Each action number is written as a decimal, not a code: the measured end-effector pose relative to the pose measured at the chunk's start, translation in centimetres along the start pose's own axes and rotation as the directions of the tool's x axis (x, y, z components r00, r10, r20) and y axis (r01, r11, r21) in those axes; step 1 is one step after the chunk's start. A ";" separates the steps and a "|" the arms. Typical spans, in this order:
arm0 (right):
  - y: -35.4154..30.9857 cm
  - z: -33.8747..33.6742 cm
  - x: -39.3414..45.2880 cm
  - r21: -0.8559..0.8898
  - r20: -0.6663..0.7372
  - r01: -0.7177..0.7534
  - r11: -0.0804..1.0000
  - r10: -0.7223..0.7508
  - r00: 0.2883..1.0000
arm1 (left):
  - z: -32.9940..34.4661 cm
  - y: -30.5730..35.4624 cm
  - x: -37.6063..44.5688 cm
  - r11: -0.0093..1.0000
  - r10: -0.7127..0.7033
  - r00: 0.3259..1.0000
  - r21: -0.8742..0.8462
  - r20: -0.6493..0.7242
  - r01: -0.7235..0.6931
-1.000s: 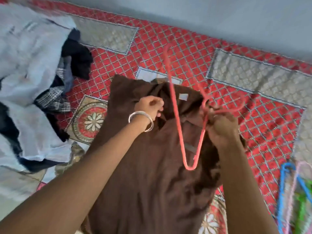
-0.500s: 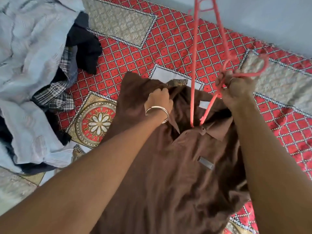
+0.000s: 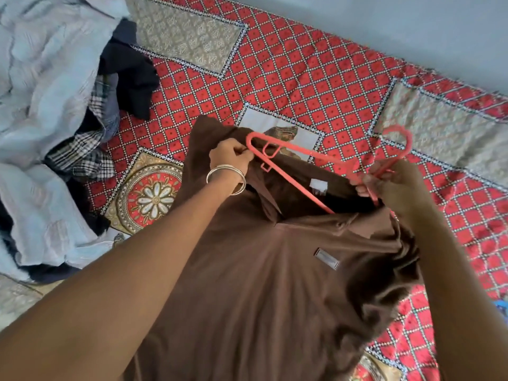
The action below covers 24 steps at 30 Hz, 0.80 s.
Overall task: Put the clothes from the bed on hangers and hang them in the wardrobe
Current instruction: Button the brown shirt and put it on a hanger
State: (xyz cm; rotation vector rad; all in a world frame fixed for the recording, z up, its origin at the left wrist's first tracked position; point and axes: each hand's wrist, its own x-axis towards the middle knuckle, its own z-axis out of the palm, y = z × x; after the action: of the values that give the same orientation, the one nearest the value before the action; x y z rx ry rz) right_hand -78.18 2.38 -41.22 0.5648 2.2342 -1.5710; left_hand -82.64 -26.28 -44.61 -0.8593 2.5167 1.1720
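We see a brown collared shirt [image 3: 261, 284] spread above the bed [image 3: 302, 78], its neck opening held wide, with a red plastic hanger [image 3: 305, 171] slanting partway into it.

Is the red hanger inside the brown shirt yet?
Only partly: the red hanger has one end in the brown shirt collar; the other end and hook stay outside.

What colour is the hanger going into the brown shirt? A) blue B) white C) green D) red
D: the hanger poking into the collar of the brown shirt is red, with the right hand gripping it near its hook and the left hand pinching the shirt's collar.
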 end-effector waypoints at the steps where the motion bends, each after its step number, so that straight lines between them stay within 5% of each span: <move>1: 0.2 -0.1 -0.3 -0.025 -0.024 0.012 1.000 -0.012 1.000 | 0.0 0.3 -0.1 1.000 0.013 1.000 0.012 -0.010 -0.013; 5: 1.1 -0.8 -1.2 -0.257 -0.148 0.073 0.964 -0.113 0.983 | -0.5 2.1 -0.1 0.996 0.039 0.998 0.078 -0.039 -0.036; 9: 1.5 -0.7 -2.1 -0.385 -0.165 -0.004 0.923 -0.065 0.984 | -1.3 3.8 0.3 0.987 0.040 0.998 0.155 -0.043 -0.033; 12: 1.5 -0.2 -2.4 -0.462 -0.164 -0.044 0.886 -0.036 0.986 | -1.2 5.3 -0.4 0.934 0.210 0.978 0.295 0.005 -0.202; 15: 0.7 -0.1 -0.5 -0.416 -0.137 -0.089 0.905 0.034 0.990 | -0.4 6.9 -1.2 0.901 0.317 0.948 0.303 0.029 -0.310; 21: -3.7 0.6 5.7 -0.134 -0.055 -0.050 0.990 0.043 0.998 | 2.2 9.5 -2.0 0.936 0.310 0.946 0.145 0.096 -0.322; 24: -5.1 0.9 8.2 -0.220 -0.099 -0.016 0.975 -0.006 0.995 | 3.0 9.7 -2.1 0.946 0.309 0.945 0.071 0.102 -0.317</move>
State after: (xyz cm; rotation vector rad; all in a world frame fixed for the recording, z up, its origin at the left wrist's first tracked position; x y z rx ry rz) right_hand -87.79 1.00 -41.46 0.5946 2.4376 -1.2934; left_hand -86.89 -18.25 -39.63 -0.3826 2.6737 1.1483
